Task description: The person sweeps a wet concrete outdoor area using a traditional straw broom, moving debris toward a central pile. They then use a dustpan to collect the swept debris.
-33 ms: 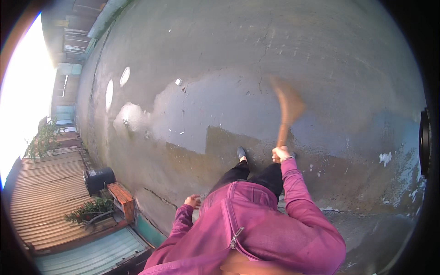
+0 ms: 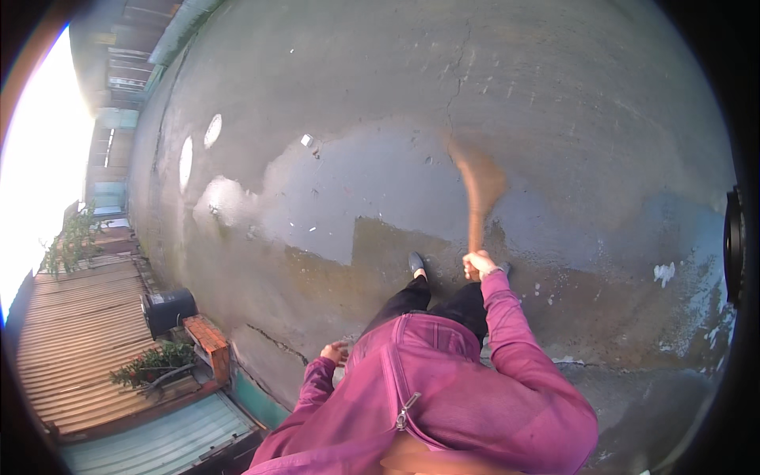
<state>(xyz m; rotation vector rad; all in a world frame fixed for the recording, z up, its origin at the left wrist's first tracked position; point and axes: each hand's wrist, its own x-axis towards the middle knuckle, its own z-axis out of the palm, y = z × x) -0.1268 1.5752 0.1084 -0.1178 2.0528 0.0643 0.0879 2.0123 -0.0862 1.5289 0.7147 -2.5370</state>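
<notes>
My right hand is closed round the handle of a brown broom. The broom reaches away from me over the wet ground, and its wide bristle end is smeared by motion. Whether the bristles touch the ground I cannot tell. Beside my left hip hangs my left hand, holding nothing, with its fingers loosely bent and a little apart.
A small white piece of litter lies ahead of me, left of the broom. To the left stand a black bucket, a brick ledge and a leafy plant. A crack runs across the ground near my left hand.
The broom has swung a little to the left, and my right hand has shifted slightly left with it. My left hand stays beside my hip.
</notes>
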